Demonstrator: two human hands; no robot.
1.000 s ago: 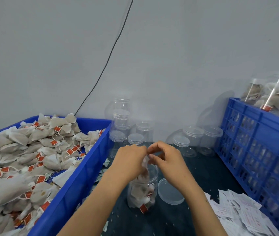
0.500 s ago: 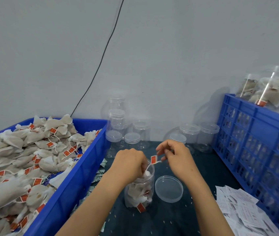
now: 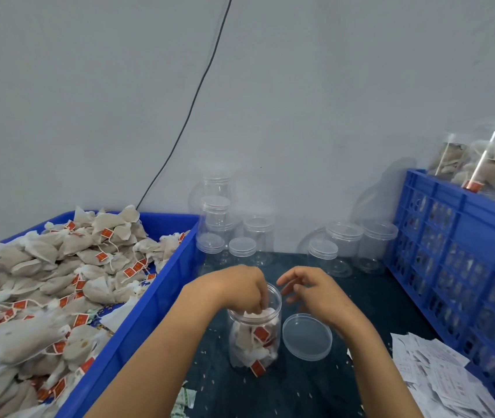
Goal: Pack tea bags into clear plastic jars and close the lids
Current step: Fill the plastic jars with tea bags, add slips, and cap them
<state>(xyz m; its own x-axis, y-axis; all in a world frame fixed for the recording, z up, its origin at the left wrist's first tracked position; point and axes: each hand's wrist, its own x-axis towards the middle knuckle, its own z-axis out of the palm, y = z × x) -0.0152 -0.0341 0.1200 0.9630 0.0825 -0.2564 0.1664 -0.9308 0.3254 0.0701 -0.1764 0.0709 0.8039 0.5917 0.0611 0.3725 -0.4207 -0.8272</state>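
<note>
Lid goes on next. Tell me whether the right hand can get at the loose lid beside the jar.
Probably yes. The right hand hovers open just above the loose lid, which lies flat on the dark mat right of the jar, with nothing on or over it.

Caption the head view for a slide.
Left hand presses tea bags into an open jar; right hand hovers open above the loose lid.

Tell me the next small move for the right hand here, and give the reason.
Probably lower the right hand to pick up the loose lid lying flat beside the jar. The jar looks nearly full, the left hand has its fingers in the mouth pressing the tea bags down, and the right hand hovers empty.
</note>
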